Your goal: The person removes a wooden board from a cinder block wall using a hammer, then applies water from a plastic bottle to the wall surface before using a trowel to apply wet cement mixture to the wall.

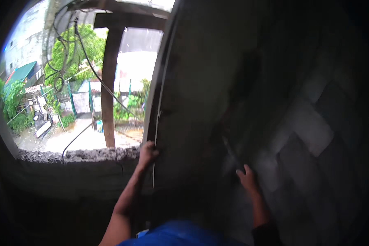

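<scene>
My left hand (149,153) is closed at the right edge of the window opening, beside a thin pale vertical line (164,74) that looks like a string or straightedge. What its fingers hold, if anything, I cannot make out. My right hand (246,178) grips a long, thin dark tool (231,149) that slants up and left in front of the grey rendered wall (201,69). The tool's far end is lost in shadow.
The window has a rough broken concrete sill (94,154), a wooden post (110,90) and hanging cables (90,61). Outside are trees (88,45), a green fence (80,98) and a yard. Grey blockwork (307,127) stands at the right. Blue cloth (180,233) shows at the lower edge.
</scene>
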Demonstrator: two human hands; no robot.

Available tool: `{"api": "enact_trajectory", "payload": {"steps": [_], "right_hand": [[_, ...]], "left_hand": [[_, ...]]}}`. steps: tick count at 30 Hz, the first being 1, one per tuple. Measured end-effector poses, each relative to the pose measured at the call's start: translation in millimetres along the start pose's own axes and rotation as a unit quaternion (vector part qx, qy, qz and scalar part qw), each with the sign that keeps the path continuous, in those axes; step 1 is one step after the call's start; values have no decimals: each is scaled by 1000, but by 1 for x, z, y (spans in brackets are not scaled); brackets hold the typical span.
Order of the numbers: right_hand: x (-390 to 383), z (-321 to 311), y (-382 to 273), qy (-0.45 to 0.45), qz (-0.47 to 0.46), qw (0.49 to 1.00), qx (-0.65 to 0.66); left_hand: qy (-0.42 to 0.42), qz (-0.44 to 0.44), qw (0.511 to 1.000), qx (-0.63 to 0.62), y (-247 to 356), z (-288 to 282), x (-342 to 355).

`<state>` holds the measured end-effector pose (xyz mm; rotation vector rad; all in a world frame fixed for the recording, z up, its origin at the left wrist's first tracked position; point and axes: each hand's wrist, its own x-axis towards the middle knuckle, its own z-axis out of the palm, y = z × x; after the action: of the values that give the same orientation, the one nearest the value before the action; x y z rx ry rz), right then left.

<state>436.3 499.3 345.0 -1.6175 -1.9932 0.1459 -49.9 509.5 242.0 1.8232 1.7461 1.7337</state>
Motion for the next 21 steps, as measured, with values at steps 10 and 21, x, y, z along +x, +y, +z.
{"api": "enact_trajectory", "payload": {"steps": [10, 21], "right_hand": [[-18, -65, -9, 46, 62, 996, 48], [-16, -71, 26, -24, 33, 956, -291]], "left_hand": [[-96, -149, 922, -344, 63, -21, 23], [-148, -187, 887, -395, 57, -21, 41]]}}
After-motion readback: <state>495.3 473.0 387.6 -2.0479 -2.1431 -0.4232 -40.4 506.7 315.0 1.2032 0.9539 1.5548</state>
